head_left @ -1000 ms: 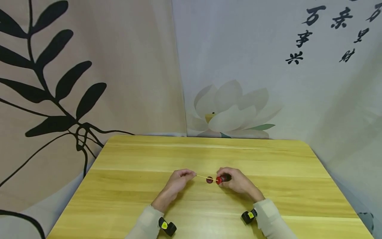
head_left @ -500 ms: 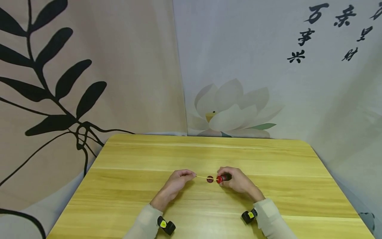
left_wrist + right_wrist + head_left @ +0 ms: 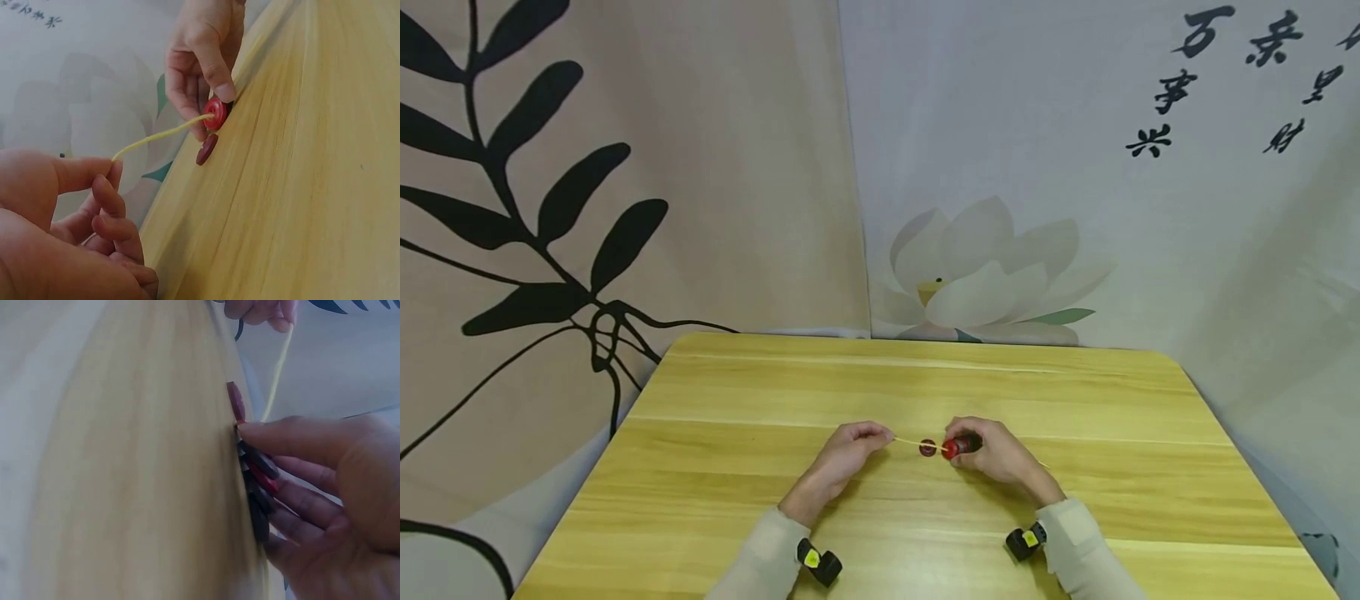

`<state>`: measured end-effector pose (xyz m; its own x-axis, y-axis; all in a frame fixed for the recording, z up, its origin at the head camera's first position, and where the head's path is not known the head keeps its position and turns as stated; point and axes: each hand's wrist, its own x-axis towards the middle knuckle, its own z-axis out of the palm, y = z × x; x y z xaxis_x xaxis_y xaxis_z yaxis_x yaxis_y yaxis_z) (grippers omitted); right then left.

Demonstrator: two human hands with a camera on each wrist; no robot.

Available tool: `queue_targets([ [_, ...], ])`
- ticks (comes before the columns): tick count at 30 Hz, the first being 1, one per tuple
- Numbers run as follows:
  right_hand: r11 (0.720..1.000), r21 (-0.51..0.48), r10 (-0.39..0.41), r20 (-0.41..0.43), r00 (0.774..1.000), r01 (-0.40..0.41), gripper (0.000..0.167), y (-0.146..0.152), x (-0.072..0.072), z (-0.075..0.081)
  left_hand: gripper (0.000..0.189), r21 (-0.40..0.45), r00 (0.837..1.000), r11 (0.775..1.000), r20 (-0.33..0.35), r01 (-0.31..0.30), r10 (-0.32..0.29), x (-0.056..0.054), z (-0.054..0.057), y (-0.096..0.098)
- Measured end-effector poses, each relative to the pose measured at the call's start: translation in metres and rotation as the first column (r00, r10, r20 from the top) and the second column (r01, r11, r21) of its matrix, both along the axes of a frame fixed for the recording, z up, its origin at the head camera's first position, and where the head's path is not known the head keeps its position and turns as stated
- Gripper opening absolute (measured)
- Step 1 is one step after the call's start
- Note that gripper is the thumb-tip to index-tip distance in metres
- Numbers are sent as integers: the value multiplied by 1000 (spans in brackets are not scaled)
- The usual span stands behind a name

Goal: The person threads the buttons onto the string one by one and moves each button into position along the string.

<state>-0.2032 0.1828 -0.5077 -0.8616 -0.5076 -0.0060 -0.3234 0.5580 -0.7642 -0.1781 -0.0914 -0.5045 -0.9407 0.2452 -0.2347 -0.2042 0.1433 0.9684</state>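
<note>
A yellow string (image 3: pixel 156 134) runs between the two hands. My left hand (image 3: pixel 838 462) pinches it between thumb and fingertips near its end, raised over the table. The string enters the middle of a bright red button (image 3: pixel 214 112), which my right hand (image 3: pixel 1000 454) grips at the front of a row. Behind it, several black and red buttons (image 3: pixel 256 487) sit face to face along the right hand's fingers, partly hidden. A dark red button (image 3: pixel 207 149) stands out just below the string, beside the bright red one. The string's tail (image 3: pixel 1045 466) shows past the right wrist.
The hands work over the middle of a light wooden table (image 3: pixel 760 392). Behind it hang curtains (image 3: pixel 760 167) printed with leaves, a flower and dark characters. Each wrist wears a small black camera (image 3: pixel 820 564).
</note>
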Motion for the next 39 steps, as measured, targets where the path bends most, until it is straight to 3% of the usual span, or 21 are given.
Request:
queue_targets([
  [8,999,-35,40,28,999,-39,24,-7,2,6,30,-43,999,998,-29,-36,35,0,7,11],
  [15,995,-96,14,35,999,-10,23,-19,6,13,33,-44,999,998,-34,-37,35,-1,15,17],
  [18,989,-150,24,50,998,-16,23,-27,8,19,28,-46,997,998,-54,-50,47,5,32,21],
  [21,981,-193,29,62,998,-17,24,-36,10,24,25,-48,997,997,-64,-56,53,7,39,25],
  [27,972,-233,-3,83,997,22,25,-43,14,28,28,-38,997,997,-52,-63,61,-3,21,26],
  [34,966,-252,-25,115,993,54,26,-47,16,28,27,-15,997,998,-51,-62,61,-3,21,28],
  [39,972,-225,-52,95,994,73,24,-47,16,27,24,-9,997,998,-47,-64,63,-4,22,30],
])
